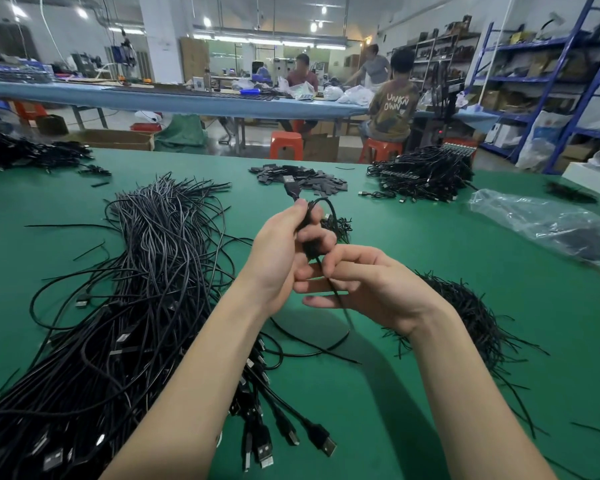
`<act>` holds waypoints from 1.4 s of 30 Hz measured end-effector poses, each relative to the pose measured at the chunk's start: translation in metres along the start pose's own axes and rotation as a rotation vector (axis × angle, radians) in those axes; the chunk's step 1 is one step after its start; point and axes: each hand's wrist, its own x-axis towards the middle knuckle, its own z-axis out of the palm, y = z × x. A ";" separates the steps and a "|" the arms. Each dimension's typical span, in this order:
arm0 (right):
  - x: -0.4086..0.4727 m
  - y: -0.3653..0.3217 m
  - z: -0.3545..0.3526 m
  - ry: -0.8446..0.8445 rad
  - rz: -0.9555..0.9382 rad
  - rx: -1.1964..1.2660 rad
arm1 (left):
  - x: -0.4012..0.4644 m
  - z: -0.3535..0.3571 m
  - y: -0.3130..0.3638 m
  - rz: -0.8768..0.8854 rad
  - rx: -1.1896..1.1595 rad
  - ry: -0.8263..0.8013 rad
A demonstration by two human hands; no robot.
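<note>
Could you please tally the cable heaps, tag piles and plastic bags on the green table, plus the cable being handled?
Heaps of black USB cables: 3
Pile of flat dark rectangular tags: 1
Clear crumpled plastic bag: 1
Single black USB cable, gripped by left hand and right hand: 1
Total: 6

Looks like a cable-assembly workshop on a factory floor. Shows a long green-covered worktable [430, 271] heaped with loose black USB cables [146, 271], a long blue-topped bench [153, 98] with seated workers [392, 105] on orange plastic stools [286, 145], tall blue steel storage racks [548, 81] and brown cardboard cartons [115, 139].
</note>
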 end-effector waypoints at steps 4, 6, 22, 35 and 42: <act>-0.005 -0.006 -0.011 0.120 0.039 -0.061 | 0.002 -0.004 -0.005 -0.056 -0.132 -0.017; -0.009 -0.008 -0.019 0.217 0.073 -0.144 | 0.003 -0.007 -0.007 -0.082 -0.199 -0.042; 0.006 -0.006 -0.009 0.558 -0.196 -0.249 | 0.006 0.005 -0.027 0.065 0.591 0.110; 0.009 -0.007 0.004 0.662 -0.202 -0.491 | -0.002 0.009 -0.026 -0.043 0.775 0.010; 0.006 -0.008 0.002 0.667 -0.194 -0.658 | 0.001 0.010 -0.036 0.016 0.987 -0.047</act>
